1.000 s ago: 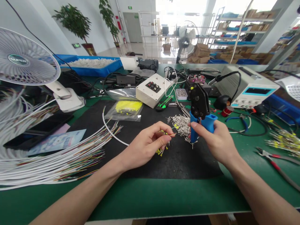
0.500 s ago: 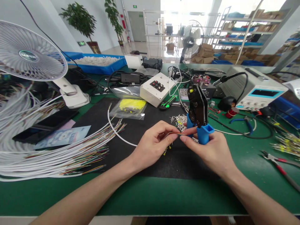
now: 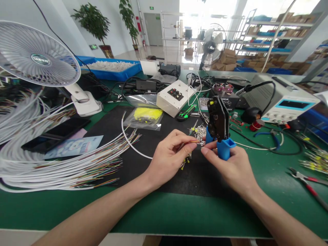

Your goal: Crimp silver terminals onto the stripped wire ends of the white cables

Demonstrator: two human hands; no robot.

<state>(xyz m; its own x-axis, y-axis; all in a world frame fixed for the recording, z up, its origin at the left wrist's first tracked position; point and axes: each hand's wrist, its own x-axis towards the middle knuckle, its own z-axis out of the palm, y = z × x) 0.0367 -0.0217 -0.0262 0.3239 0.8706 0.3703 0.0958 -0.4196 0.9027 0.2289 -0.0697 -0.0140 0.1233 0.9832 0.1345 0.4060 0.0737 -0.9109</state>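
Note:
My left hand point(image 3: 170, 155) is closed, pinching a thin wire with a small terminal point(image 3: 192, 142) at its tip. Its fingertips nearly touch those of my right hand point(image 3: 228, 164), which is wrapped round the blue handles of a black crimping tool point(image 3: 218, 124) held upright, while its thumb and forefinger meet the wire's end. Just behind both hands lies a heap of loose metal terminals with yellow sleeves point(image 3: 198, 131) on a black mat point(image 3: 153, 164). A few more yellow-tipped pieces point(image 3: 186, 160) hang or lie under my left hand.
Bundled white cables with coloured wire ends point(image 3: 66, 164) fill the left. A desk fan point(image 3: 43, 61), a bag of yellow parts point(image 3: 145, 118), a white switch box point(image 3: 175, 97), a power supply point(image 3: 284, 102), a soldering iron point(image 3: 246, 89) and red-handled pliers point(image 3: 307, 184) stand around.
My right hand came in toward the left one with the crimping tool; its fingertips now meet the wire end. The view has drifted a little to the left.

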